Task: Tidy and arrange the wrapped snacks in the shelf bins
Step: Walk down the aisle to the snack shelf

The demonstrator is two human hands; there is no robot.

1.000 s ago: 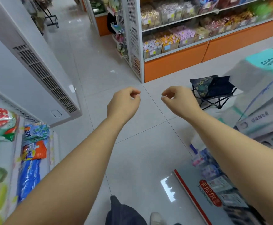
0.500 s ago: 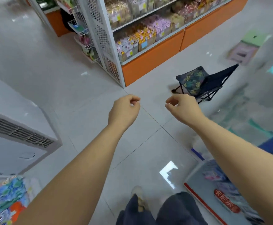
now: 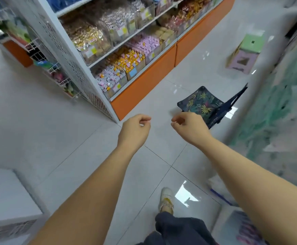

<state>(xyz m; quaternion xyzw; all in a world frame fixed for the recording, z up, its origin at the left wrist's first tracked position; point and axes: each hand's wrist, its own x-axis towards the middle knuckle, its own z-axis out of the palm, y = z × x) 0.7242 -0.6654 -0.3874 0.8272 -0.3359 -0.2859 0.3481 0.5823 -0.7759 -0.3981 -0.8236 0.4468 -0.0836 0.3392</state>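
The shelf unit with an orange base stands ahead on the left, its clear bins full of wrapped snacks. The lowest row holds pink and white sweets, yellow ones and purple ones. My left hand and my right hand are stretched out over the floor tiles, short of the shelf's near corner. Both have loosely curled fingers and hold nothing.
A folding stool with a leaf print stands on the floor just past my right hand. Stacked plastic stools sit further back. Wire baskets hang on the shelf's end panel. A white cabinet is at lower left, blurred stacked goods at right.
The view has swung right and moved closer to the snack shelf, whose bins now look larger. The white cabinet has slid to the lower left. Both hands keep the same loose curl.
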